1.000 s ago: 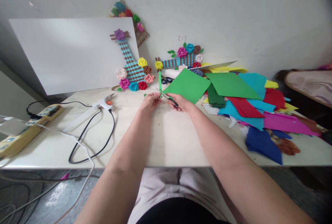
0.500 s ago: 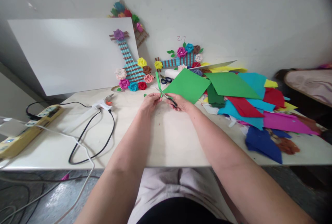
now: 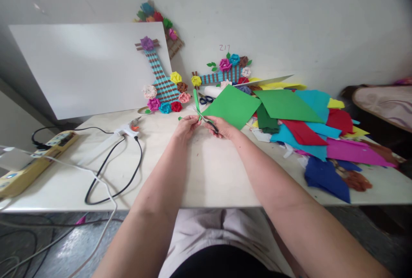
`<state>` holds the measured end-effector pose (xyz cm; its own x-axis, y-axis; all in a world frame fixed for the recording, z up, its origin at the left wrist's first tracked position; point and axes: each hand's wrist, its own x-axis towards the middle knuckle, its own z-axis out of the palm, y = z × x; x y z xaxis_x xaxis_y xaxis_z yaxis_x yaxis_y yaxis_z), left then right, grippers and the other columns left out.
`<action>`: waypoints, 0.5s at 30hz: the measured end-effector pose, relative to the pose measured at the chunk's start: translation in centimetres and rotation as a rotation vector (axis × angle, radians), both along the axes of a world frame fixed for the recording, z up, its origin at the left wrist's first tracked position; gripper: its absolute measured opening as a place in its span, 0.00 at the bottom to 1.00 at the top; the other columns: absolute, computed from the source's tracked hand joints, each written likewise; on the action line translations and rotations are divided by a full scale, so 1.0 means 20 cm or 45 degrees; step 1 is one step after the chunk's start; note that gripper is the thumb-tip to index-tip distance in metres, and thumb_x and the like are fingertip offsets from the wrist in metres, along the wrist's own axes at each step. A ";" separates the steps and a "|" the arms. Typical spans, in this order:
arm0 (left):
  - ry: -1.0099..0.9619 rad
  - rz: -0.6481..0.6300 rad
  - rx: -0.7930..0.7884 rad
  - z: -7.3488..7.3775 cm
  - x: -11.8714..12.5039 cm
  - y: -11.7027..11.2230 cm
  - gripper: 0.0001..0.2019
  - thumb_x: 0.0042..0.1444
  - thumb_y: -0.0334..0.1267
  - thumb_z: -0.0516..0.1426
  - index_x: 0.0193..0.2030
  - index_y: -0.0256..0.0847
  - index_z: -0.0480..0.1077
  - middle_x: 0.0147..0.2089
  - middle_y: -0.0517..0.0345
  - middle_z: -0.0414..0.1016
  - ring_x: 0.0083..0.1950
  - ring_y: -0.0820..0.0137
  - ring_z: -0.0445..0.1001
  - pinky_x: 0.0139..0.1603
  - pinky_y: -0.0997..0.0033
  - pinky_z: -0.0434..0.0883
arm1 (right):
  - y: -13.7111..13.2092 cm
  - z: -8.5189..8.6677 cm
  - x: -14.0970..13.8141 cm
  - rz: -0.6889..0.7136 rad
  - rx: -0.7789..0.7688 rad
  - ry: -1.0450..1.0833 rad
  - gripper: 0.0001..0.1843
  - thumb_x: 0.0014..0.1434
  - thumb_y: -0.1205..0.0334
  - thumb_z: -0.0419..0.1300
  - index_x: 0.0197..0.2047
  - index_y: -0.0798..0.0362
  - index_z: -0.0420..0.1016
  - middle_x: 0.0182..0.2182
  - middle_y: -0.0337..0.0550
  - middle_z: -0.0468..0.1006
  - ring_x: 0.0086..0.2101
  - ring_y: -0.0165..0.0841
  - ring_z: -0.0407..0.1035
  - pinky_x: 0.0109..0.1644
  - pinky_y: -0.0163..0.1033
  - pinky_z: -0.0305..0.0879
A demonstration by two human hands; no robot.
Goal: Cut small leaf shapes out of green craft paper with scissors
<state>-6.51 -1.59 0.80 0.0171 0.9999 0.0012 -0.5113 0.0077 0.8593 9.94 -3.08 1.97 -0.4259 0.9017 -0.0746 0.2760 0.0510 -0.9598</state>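
Near the middle of the table, my right hand (image 3: 221, 127) grips a pair of scissors (image 3: 211, 125) with dark handles, blades pointing up and left. My left hand (image 3: 188, 125) pinches a narrow green strip (image 3: 197, 101) that stands up from the fingers. The scissor blades cross the strip's lower end; whether they cut into it is too small to tell. A small green scrap (image 3: 180, 119) shows beside my left fingertips. Just behind my hands lies a second pair of scissors (image 3: 206, 99), and a large green sheet (image 3: 234, 105) spreads beyond my right hand.
Coloured sheets (image 3: 302, 134) pile up at the right. Two guitar-shaped crafts, one upright (image 3: 162, 83) and one sideways (image 3: 222, 74), carry paper flowers. A hot glue gun (image 3: 128, 130), its cord and a power strip (image 3: 61, 140) occupy the left. Behind them leans a white board (image 3: 90, 67).
The scissors' handles have shifted very slightly in my right hand. Otherwise my hands, the green strip and everything on the table look the same.
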 end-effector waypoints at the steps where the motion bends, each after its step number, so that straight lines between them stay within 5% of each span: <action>1: 0.002 0.001 -0.001 0.00 0.00 0.00 0.06 0.42 0.20 0.59 0.22 0.32 0.68 0.23 0.59 0.71 0.24 0.80 0.69 0.32 0.80 0.71 | 0.00 0.00 0.00 0.003 0.000 -0.006 0.29 0.56 0.54 0.57 0.61 0.47 0.59 0.14 0.26 0.64 0.10 0.21 0.53 0.12 0.26 0.45; 15: 0.116 0.022 0.025 -0.01 -0.01 0.01 0.07 0.40 0.26 0.63 0.22 0.32 0.68 0.19 0.60 0.67 0.20 0.81 0.63 0.20 0.83 0.59 | -0.01 0.01 -0.01 0.030 0.008 -0.009 0.29 0.58 0.53 0.56 0.62 0.47 0.57 0.14 0.27 0.65 0.10 0.21 0.54 0.13 0.26 0.45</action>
<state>-6.80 -1.40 0.60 0.0005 0.9998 0.0203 -0.4308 -0.0181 0.9023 9.70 -3.29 2.11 -0.4462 0.8921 -0.0718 0.2818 0.0638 -0.9574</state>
